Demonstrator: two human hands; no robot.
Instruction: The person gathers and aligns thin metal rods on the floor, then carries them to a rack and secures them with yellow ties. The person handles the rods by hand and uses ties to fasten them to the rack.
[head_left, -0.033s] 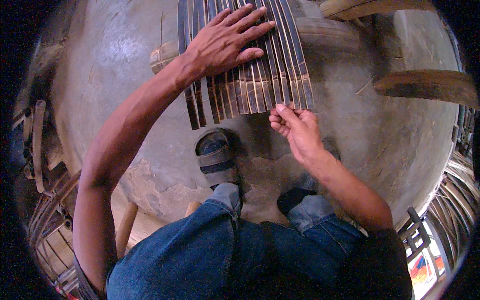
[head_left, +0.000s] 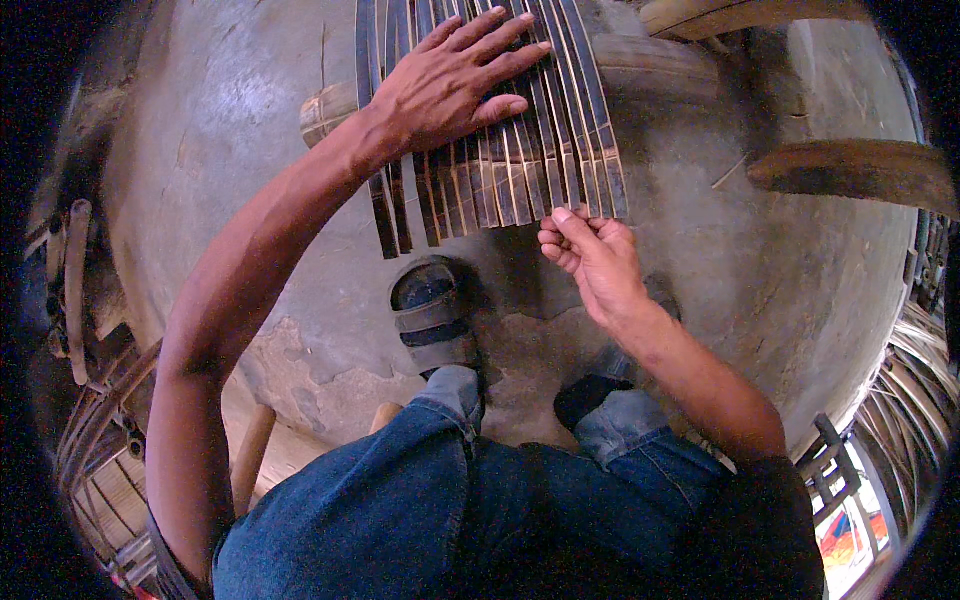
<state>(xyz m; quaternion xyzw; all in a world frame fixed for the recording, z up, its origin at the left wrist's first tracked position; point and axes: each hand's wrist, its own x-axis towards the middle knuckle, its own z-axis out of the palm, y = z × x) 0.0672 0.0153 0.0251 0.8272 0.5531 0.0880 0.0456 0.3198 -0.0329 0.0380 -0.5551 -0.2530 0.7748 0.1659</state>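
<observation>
Grey floor (head_left: 240, 100), worn and patchy near the feet, fills most of the view. Blue jeans (head_left: 350, 490) at the bottom, cuffs rolled. Dark strips (head_left: 515, 180) at top centre, long and narrow with pale edges, side by side, near ends pointing at the person; far ends out of frame. Ends uneven: a couple on the left stick out closer to the person. Pile of pale strands (head_left: 915, 380) at the right rim. Curved wooden piece (head_left: 860, 175) on the right, well apart from the strips. Round pole (head_left: 330, 112) shows left of the strips, looks to pass under them. Left hand (head_left: 450, 85) lies palm down across the strips, fingers spread, thumb out to the right, not gripping. Grey sandal (head_left: 435, 320) on the left foot, just below the strip ends. Right hand (head_left: 600, 260) at the near edge, right of centre, thumb and bent forefinger pinching a strip end; other fingers curled. Thin sliver (head_left: 730, 172) near the curved piece.
</observation>
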